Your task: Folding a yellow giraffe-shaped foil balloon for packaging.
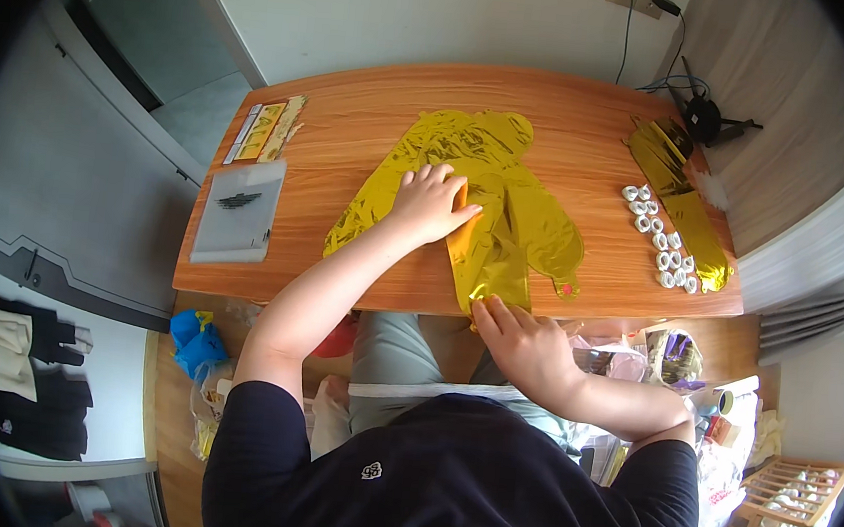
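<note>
A flat, uninflated gold foil balloon [432,149] lies wrinkled across the middle of the table, with a folded strip running toward the near edge. My left hand [430,204] rests on top of it, fingers apart and slightly bent, the thumb beside a raised fold. At the table's front edge, my right hand [525,348] grips the near end of the foil strip between thumb and fingers. A rounded foil lobe with a small red mark spreads out to the right of the strip.
Several small white rolls [660,239] stand in rows at the right, beside more folded gold foil [683,201]. At the left lie a translucent sheet [206,230] with thin dark sticks and some printed cards [258,132]. A black stand [704,118] with cables occupies the back right corner.
</note>
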Demonstrator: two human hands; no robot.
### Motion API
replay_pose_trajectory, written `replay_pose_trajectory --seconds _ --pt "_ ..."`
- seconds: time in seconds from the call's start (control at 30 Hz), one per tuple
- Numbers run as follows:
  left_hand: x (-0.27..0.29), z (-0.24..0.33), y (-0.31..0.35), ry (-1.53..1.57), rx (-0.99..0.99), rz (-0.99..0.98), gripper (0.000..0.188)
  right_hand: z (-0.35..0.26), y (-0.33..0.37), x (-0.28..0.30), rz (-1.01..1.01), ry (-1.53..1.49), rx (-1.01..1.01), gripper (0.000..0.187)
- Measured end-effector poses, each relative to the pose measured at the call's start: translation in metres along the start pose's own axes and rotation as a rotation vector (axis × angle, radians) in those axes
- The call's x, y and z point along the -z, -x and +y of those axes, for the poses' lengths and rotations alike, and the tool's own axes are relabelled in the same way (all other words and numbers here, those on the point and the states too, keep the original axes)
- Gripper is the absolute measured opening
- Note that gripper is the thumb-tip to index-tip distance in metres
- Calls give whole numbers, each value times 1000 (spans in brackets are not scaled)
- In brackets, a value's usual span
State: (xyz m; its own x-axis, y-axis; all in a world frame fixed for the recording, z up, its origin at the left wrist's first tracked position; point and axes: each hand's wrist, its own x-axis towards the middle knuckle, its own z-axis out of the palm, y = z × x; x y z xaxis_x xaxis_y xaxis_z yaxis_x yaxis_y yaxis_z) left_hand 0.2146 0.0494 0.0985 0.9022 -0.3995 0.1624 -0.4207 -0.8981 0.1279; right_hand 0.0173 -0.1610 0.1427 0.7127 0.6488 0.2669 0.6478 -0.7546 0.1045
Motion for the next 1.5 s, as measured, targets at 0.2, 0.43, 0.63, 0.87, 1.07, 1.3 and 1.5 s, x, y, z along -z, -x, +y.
replay_pose_trajectory --seconds 0.2,0.43,0.63,0.87,1.07,1.3,1.5 --pt "-3 -31 -12 -66 3 39 68 -1 -28 -26 40 -22 -18 42" --pt "17 -72 25 -33 126 -66 71 -4 -34 -33 -59 -318 -22 46" --pt "28 -84 73 48 70 -200 72 13 -31 -46 72 -496 -43 40" --pt "17 -83 85 36 73 -131 79 52 -66 -70 84 -301 -182 52" --pt "11 -79 91 9 83 -116 80 39 -44 -59 45 -280 -210 52" --pt "7 -80 92 20 84 -96 81 18 -45 -62 94 -287 -261 50" --pt "5 -79 92 63 64 -41 81 18 -55 -70 107 -295 -278 50"
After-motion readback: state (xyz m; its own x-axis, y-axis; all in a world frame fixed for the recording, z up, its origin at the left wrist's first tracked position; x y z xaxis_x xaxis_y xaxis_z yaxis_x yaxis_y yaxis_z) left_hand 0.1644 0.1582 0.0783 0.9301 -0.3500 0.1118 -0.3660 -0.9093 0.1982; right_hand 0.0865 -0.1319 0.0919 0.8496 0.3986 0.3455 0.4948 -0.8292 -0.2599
